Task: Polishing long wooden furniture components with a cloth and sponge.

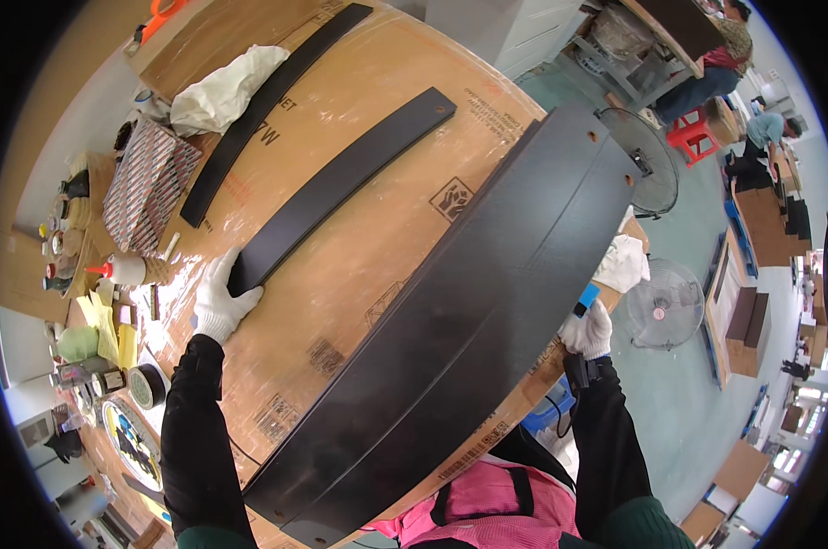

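Black strip [350, 188]: matte, slim, brown spot near far end; we have it on the cardboard-covered bench [377, 261], left of the wide black panel [460, 311].
Left hand [220, 297]: gloved, pinching the strip's near end.
Right hand [588, 331]: gloved, gripping our blue-black block [586, 298].

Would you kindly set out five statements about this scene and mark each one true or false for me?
1. The left hand is at the near end of the inner strip. True.
2. The right hand holds a small blue block. True, as far as its grip shows.
3. Both hands are bare. False: both wear white gloves.
4. The red-tipped bottle is between the big panel and the fans. False: it is left of the left hand, while the fans are right of the panel.
5. The panel's far end has no holes. False: two show there.
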Demonstrator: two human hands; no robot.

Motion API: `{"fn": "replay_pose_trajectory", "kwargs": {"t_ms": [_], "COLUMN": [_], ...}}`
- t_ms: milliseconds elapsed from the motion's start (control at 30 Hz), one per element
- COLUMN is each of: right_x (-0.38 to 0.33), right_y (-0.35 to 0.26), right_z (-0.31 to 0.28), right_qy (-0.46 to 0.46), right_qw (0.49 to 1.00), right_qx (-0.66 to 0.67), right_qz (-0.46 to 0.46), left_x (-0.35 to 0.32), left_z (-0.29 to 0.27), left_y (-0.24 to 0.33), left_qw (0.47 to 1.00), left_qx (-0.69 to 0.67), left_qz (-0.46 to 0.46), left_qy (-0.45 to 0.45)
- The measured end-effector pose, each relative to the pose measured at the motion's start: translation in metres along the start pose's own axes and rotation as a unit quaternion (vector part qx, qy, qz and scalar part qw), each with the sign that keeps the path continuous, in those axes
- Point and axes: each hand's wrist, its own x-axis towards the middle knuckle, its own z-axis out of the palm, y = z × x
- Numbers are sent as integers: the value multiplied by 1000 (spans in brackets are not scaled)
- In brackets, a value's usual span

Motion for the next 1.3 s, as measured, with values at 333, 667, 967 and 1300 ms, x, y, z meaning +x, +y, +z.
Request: {"fn": "replay_pose_trajectory", "kwargs": {"t_ms": [333, 667, 967, 1300], "right_x": [2, 5, -1, -92], "right_y": [4, 6, 2, 166], "right_z": [3, -3, 30, 123], "right_qy": [3, -32, 25, -255], "right_qw": [998, 997, 998, 781], "right_qx": [66, 70, -44, -466], "right_qz": [16, 32, 48, 328], "left_x": [-38, -235, -287, -298], "left_z": [-13, -180, -69, -42], "left_y": [15, 192, 263, 263], "left_qw": [994, 978, 972, 969], "left_qx": [80, -147, 206, 139], "left_qz": [69, 62, 25, -27], "left_qy": [30, -135, 111, 201]}}
